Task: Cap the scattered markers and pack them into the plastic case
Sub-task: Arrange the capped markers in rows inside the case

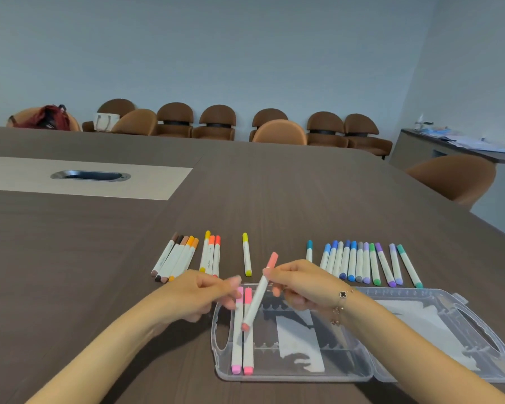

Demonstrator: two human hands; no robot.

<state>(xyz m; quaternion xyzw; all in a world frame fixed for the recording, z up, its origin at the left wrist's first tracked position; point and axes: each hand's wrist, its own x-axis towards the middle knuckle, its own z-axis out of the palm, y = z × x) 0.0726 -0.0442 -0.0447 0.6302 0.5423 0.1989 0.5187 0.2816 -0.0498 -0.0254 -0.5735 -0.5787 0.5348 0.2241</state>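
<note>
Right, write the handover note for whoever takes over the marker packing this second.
Right hand pinches the coral marker, tilted over the open plastic case.
Left hand is at the case's far left corner, fingers curled; no grip visible.
Done: two pink markers lie in the case's left slots.
Left: seat the coral one, then pack the brown-orange group, lone yellow marker and blue-purple-green row. All appear capped.
</note>
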